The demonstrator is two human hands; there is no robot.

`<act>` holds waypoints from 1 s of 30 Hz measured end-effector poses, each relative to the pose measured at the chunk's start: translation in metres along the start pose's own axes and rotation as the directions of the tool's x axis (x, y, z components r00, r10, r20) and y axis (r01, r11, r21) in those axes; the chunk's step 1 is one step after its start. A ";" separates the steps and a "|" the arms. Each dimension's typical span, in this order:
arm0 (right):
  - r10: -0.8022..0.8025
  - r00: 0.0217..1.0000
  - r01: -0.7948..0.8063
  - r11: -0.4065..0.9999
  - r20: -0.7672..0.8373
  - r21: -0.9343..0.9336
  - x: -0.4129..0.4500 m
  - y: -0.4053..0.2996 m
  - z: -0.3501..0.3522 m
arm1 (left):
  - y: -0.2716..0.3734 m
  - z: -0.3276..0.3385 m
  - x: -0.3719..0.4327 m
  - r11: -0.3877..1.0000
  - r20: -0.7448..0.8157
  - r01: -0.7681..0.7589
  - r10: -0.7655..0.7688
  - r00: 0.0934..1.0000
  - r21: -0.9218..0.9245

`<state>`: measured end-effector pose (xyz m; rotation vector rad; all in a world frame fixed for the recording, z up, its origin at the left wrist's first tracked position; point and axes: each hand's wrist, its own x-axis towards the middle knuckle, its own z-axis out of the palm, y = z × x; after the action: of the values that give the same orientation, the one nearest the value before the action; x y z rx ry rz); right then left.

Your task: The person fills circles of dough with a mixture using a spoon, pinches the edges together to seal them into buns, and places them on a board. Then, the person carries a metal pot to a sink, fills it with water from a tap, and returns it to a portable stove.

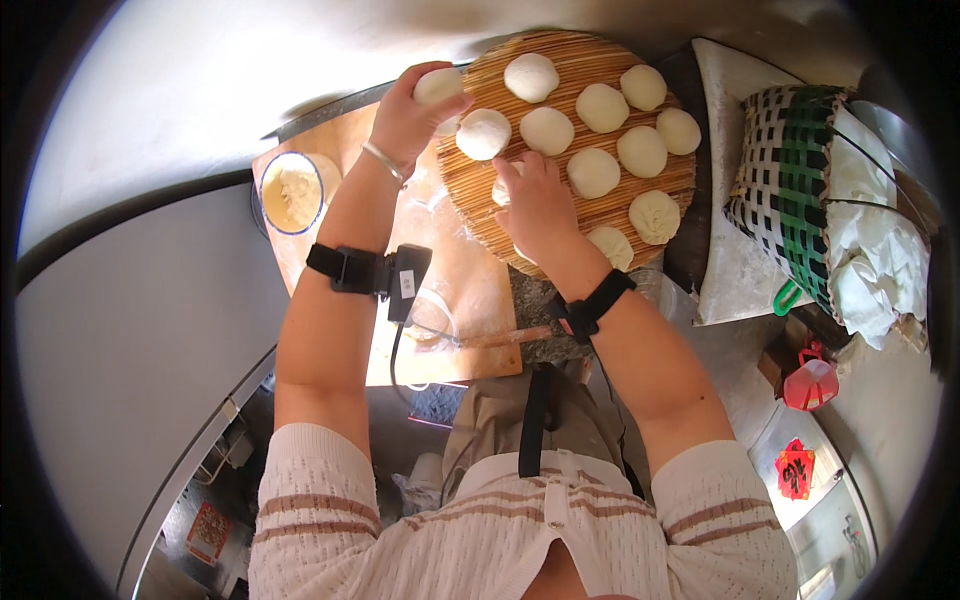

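Note:
My left hand, at the left rim of a round mat of thin stalks, holds a smooth white dough bun between thumb and fingers. Another pale bun shows partly below its thumb. On the mat's lower left part, my right hand closes its fingers around a bun, mostly hidden beneath them. Several round buns rest on the mat around my hands. One bun at the lower right has a pleated top; another lies beside my right wrist.
A floured wooden board lies under my left forearm, with a blue-rimmed bowl of flour at its left. A wooden-handled tool lies across the board's near edge. To the right stands a woven basket holding white plastic bags.

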<state>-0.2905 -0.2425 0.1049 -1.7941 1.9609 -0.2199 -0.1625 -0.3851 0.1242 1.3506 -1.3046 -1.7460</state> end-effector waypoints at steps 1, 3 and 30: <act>-0.027 0.999 0.029 0.998 -0.026 0.059 -0.003 0.002 -0.002 | 0.003 0.007 0.010 0.984 0.034 -0.098 0.094 0.995 0.147; -0.086 0.977 0.090 0.996 -0.197 0.012 -0.014 0.010 -0.007 | 0.011 0.032 0.033 0.949 0.089 -0.211 0.195 0.977 0.234; 0.372 0.928 -0.285 0.735 -0.014 0.616 -0.130 0.105 -0.054 | -0.017 0.032 0.003 0.314 0.444 -0.404 -0.067 0.893 0.859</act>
<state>-0.4045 -0.1125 0.1378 -1.0172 1.9552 -0.7746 -0.1920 -0.3704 0.1079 1.2543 -2.9192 -1.0183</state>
